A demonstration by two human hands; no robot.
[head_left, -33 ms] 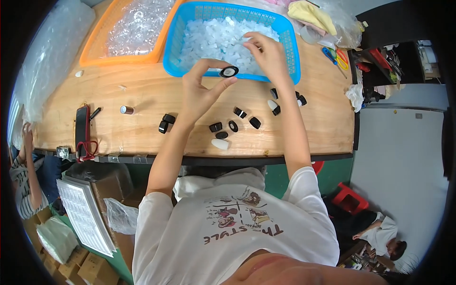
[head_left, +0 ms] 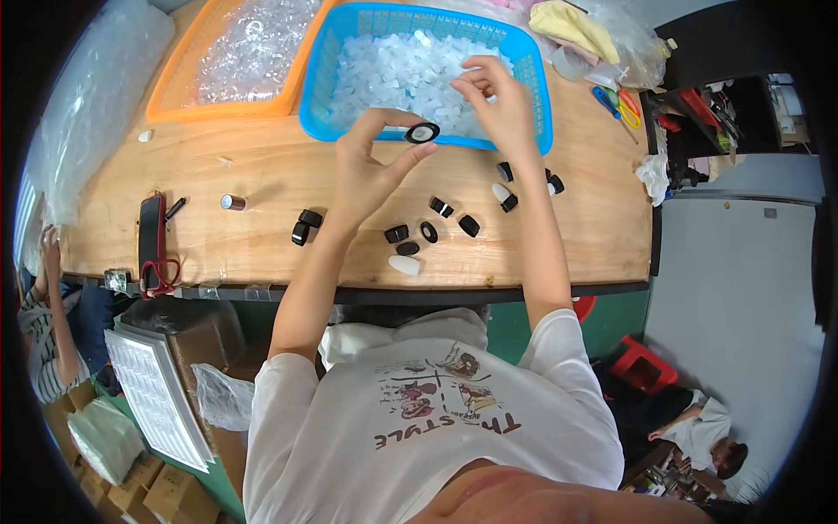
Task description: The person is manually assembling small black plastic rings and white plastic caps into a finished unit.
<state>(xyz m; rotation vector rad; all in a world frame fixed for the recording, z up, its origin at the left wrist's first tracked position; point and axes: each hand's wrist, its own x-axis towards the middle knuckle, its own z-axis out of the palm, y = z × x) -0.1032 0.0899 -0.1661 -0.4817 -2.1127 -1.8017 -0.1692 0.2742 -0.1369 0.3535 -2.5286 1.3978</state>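
Observation:
My left hand (head_left: 371,166) grips a black oval cap with a pale centre (head_left: 423,133) between thumb and forefinger, in front of the blue basket (head_left: 319,122). Over that basket's right part, my right hand (head_left: 502,105) has its thumb and forefinger drawn together. What they pinch, if anything, is too small to make out. Small translucent white plastic pieces (head_left: 384,79) fill the basket beneath. Several black caps (head_left: 469,225) lie scattered on the wooden table below my hands, along with a white oval piece (head_left: 404,265).
An orange basket (head_left: 161,100) of clear plastic parts stands left of the blue one. A phone (head_left: 151,229), red glasses (head_left: 160,275) and a small brown cylinder (head_left: 233,202) lie at left. Scissors (head_left: 628,108) rest at right. Another person's arm (head_left: 54,288) shows far left.
My right hand has shifted slightly to the right above the basket. The left hand and its cap stay nearly in place.

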